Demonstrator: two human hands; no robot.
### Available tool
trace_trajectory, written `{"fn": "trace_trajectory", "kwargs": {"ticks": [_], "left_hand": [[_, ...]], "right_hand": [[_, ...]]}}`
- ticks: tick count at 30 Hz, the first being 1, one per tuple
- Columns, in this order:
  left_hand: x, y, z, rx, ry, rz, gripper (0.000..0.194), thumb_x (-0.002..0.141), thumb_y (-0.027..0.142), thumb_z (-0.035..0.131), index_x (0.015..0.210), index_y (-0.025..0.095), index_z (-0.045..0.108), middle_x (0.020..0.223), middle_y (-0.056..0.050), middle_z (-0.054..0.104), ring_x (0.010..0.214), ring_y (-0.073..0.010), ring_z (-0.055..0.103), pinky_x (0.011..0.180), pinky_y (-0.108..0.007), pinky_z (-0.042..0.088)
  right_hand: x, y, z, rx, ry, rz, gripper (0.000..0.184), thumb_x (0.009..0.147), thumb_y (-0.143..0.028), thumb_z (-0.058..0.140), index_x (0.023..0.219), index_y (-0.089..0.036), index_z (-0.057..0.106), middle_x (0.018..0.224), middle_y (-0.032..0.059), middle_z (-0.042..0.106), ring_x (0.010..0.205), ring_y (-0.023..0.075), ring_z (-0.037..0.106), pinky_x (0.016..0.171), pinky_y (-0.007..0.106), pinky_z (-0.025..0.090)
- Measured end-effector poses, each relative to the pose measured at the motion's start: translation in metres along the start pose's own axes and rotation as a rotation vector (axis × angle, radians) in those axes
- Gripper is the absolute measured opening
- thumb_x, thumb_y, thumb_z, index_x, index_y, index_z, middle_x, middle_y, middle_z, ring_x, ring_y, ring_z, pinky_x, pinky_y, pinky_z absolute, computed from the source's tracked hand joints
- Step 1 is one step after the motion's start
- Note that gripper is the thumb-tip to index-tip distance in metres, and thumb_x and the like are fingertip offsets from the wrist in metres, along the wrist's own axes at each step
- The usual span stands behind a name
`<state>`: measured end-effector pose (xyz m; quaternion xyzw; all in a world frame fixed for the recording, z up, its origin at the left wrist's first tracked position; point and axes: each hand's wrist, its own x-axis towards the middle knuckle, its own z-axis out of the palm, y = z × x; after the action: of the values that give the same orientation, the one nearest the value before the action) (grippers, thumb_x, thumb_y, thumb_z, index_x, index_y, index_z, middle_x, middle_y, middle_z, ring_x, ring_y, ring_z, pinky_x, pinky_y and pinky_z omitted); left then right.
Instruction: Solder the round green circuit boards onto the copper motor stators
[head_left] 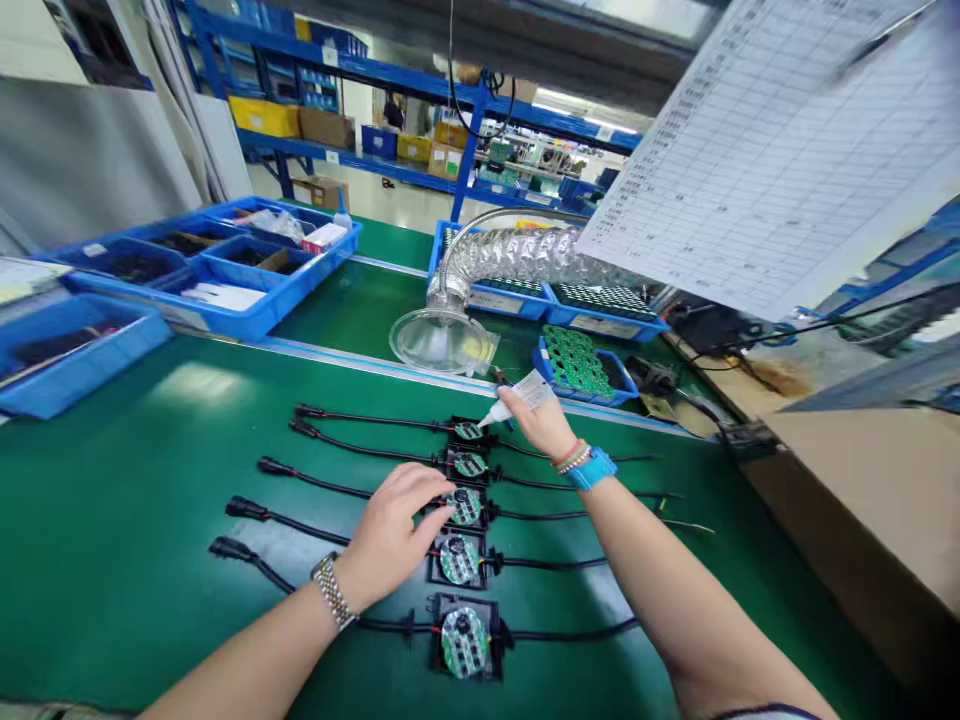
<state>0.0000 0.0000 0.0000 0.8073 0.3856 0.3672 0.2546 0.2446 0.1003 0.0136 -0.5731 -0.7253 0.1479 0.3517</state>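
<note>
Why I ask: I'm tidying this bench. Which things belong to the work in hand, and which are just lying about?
In use: right hand holding a white adhesive tube; left hand; round green circuit boards in black cabled housings.

Lying about: foil duct with clear hood; blue parts bins; printed chart.

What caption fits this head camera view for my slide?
Right hand holds a glue tube to a round circuit board.

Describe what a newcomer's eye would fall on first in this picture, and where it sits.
Five round green circuit boards in black housings line the green bench. By the top one, the right hand holds a white tube; the left hand is over the third. A large printed sheet hangs at upper right.
</note>
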Motion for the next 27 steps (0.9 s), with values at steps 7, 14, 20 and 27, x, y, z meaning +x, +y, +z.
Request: {"fn": "trace_trajectory", "kwargs": {"ticks": [7,14,20,27], "left_hand": [[-0.004,-0.002,0.001,-0.019,-0.006,0.010,0.019,0.083,0.022,0.051,0.098,0.019,0.061,0.097,-0.006,0.061,0.096,-0.0184,0.051,0.085,-0.036,0.045],[-0.003,-0.001,0.000,-0.026,-0.011,0.004,0.019,0.083,0.020,0.051,0.099,0.019,0.062,0.097,-0.006,0.060,0.096,-0.0183,0.050,0.085,-0.036,0.044],[-0.002,-0.001,-0.001,-0.028,-0.010,-0.002,0.019,0.083,0.021,0.051,0.098,0.019,0.062,0.095,-0.007,0.061,0.095,-0.0192,0.050,0.084,-0.037,0.045],[-0.002,-0.002,0.000,-0.005,0.002,0.011,0.019,0.083,0.021,0.051,0.097,0.019,0.063,0.095,-0.006,0.061,0.094,-0.0185,0.051,0.083,-0.036,0.046]], "right_hand": [[0.011,0.009,0.011,-0.014,-0.023,0.008,0.034,0.082,-0.046,0.045,0.066,-0.019,0.057,0.065,0.0050,0.064,0.066,0.0197,0.059,0.064,0.030,0.043],[0.015,0.004,0.009,-0.029,-0.062,0.006,0.033,0.083,-0.044,0.044,0.068,-0.018,0.058,0.068,0.0060,0.065,0.067,0.0200,0.061,0.064,0.029,0.044],[0.016,0.005,0.011,-0.049,-0.109,0.006,0.032,0.084,-0.043,0.044,0.069,-0.018,0.058,0.067,0.0051,0.066,0.064,0.0186,0.061,0.061,0.027,0.044],[0.018,0.005,0.011,-0.105,-0.122,0.001,0.032,0.084,-0.043,0.044,0.068,-0.018,0.056,0.065,0.0057,0.064,0.061,0.0186,0.060,0.059,0.027,0.044]]}}
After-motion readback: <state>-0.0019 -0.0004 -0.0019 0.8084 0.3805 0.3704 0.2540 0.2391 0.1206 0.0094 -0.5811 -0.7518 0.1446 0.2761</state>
